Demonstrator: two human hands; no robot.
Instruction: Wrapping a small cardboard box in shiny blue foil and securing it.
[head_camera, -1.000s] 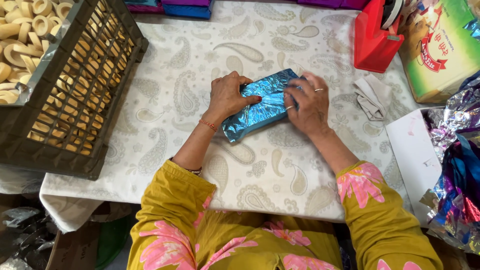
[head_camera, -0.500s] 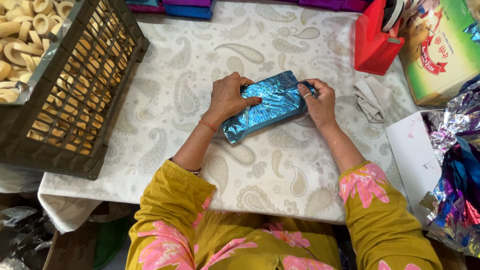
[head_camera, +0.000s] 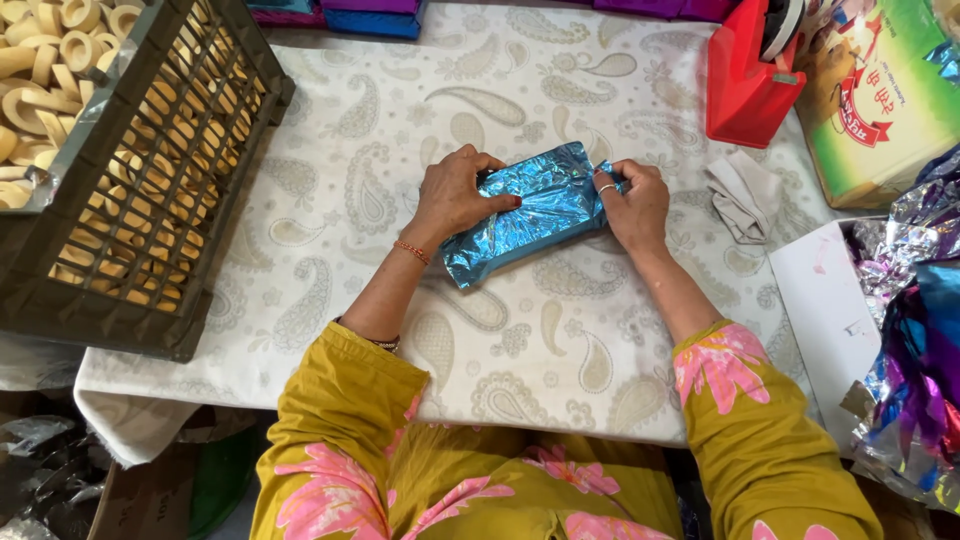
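Observation:
A long packet wrapped in shiny blue foil (head_camera: 528, 215) lies slanted on the paisley tablecloth (head_camera: 380, 150) in the middle of the head view. My left hand (head_camera: 455, 195) presses flat on its upper left part, fingers spread over the foil. My right hand (head_camera: 632, 205) grips the packet's right end, pinching the folded foil there; a ring shows on one finger. Both sleeves are mustard yellow with pink flowers.
A dark plastic crate (head_camera: 150, 200) full of pale ring-shaped biscuits stands at the left edge. A red tape dispenser (head_camera: 750, 80) and a green carton (head_camera: 885, 95) stand at the back right. A crumpled cloth (head_camera: 742, 195) and loose coloured foil sheets (head_camera: 915, 330) lie at the right.
My right hand has slid from on top of the packet to its right end. The packet has turned slightly, and its foil lies smoother.

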